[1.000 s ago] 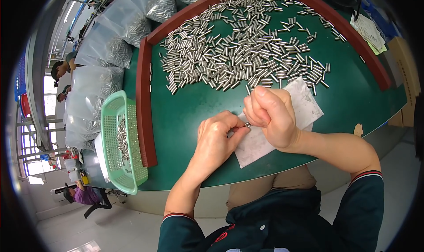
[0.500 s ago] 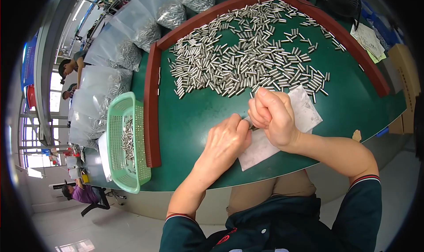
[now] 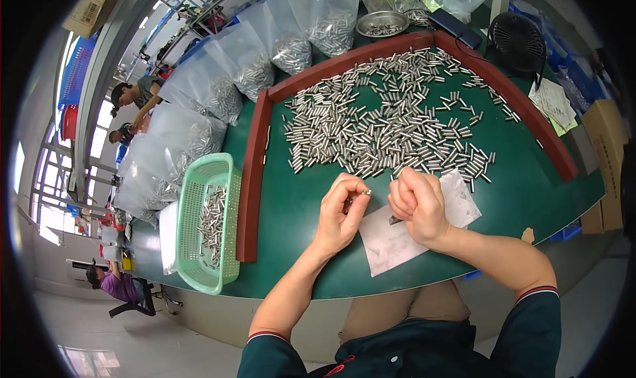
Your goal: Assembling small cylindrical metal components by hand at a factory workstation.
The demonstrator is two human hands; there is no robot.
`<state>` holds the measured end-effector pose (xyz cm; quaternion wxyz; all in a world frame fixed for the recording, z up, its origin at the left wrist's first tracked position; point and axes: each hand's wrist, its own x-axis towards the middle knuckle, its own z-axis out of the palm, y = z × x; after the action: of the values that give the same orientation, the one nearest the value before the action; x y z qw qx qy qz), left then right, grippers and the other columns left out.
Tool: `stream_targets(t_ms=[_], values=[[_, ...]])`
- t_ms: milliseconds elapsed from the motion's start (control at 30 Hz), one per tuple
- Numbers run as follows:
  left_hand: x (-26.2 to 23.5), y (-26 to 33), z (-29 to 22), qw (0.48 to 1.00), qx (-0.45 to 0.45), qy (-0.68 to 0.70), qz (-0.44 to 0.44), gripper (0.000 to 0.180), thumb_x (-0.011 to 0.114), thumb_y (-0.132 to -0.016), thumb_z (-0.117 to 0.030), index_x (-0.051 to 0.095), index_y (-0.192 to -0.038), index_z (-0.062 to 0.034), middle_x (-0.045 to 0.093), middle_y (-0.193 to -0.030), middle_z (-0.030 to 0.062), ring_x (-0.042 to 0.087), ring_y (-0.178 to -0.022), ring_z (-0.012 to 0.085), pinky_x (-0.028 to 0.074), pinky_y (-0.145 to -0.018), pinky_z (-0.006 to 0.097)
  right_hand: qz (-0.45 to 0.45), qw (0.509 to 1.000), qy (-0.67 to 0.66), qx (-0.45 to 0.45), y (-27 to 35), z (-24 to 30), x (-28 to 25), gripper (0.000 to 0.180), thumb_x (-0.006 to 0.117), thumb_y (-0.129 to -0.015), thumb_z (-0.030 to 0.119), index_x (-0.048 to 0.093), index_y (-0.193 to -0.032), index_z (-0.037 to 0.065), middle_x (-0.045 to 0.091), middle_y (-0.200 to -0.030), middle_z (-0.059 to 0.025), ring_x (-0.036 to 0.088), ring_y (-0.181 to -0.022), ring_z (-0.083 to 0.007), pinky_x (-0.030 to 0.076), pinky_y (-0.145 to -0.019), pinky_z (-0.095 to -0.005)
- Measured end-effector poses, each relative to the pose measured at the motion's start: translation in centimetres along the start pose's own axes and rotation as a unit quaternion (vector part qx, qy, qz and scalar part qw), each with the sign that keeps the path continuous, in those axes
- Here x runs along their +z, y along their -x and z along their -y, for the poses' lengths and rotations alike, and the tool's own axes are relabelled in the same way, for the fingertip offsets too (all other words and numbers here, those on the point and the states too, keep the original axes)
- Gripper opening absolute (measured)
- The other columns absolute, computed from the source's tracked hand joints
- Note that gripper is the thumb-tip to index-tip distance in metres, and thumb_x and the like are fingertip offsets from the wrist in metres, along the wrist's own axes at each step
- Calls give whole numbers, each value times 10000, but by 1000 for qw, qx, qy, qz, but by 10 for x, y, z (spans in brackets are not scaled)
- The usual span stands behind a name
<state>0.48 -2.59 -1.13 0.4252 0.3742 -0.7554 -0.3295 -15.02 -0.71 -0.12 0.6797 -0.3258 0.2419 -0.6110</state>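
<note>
My left hand (image 3: pixel 339 214) pinches a small shiny metal pin (image 3: pixel 366 192) between thumb and forefinger, its end showing past the fingertips. Close by on the right, my right hand (image 3: pixel 424 209) is closed in a fist over a white, smudged sheet (image 3: pixel 384 252). A dark, pointed bit (image 3: pixel 395 220) pokes out below that fist; its kind I cannot make out. The two hands are apart. Beyond them, a wide heap of loose metal pins (image 3: pixel 371 126) is spread over the green tabletop (image 3: pixel 517 179).
Dark red rails (image 3: pixel 249 199) border the heap. Left of them stands a green plastic basket (image 3: pixel 232 229) holding more pins. Clear bags of pins (image 3: pixel 255 73) line the far left, with a metal bowl (image 3: pixel 382 24) and a black fan (image 3: pixel 519 42) behind. Other people sit farther left.
My hands, close together before, have moved apart; the left turned so its pinched pin shows. The right stays in a fist. The whole view has shifted somewhat.
</note>
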Motion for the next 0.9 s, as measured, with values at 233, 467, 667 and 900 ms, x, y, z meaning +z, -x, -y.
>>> stream_targets(t_ms=[233, 467, 667, 900], values=[[2, 0, 3, 998, 20, 48, -40, 55, 502, -781, 23, 471, -817, -5, 451, -822, 54, 407, -637, 91, 360, -551, 199, -2, 1000, -5, 5, -2, 0, -1, 431, 330, -893, 243, 276, -490, 99, 262, -416, 2, 178, -361, -76, 162, -356, -228], [2, 1, -2, 900, -198, 387, 29, 89, 471, -870, -133, 457, -866, -45, 456, -777, 34, 312, -534, 46, 282, -493, 180, 0, 1000, -1, 14, -2, 1, -1, 433, 325, -896, 249, 276, -493, 100, 263, -418, 3, 180, -362, -76, 166, -357, -228], [-3, 1, -3, 788, -280, 545, 59, 130, 470, -876, -169, 493, -921, -49, 516, -748, 44, 276, -460, 24, 242, -443, 172, 1, 1000, 3, 21, -2, 1, 0, 432, 319, -896, 249, 274, -493, 101, 261, -419, 3, 180, -364, -76, 167, -358, -229], [-6, 0, -3, 783, -320, 532, 28, 207, 443, -881, -153, 515, -1020, -18, 567, -798, 79, 319, -457, 26, 260, -441, 173, 6, 1000, -8, 29, -3, 2, 0, 432, 324, -895, 234, 270, -489, 94, 271, -426, 3, 193, -369, -70, 171, -361, -227]])
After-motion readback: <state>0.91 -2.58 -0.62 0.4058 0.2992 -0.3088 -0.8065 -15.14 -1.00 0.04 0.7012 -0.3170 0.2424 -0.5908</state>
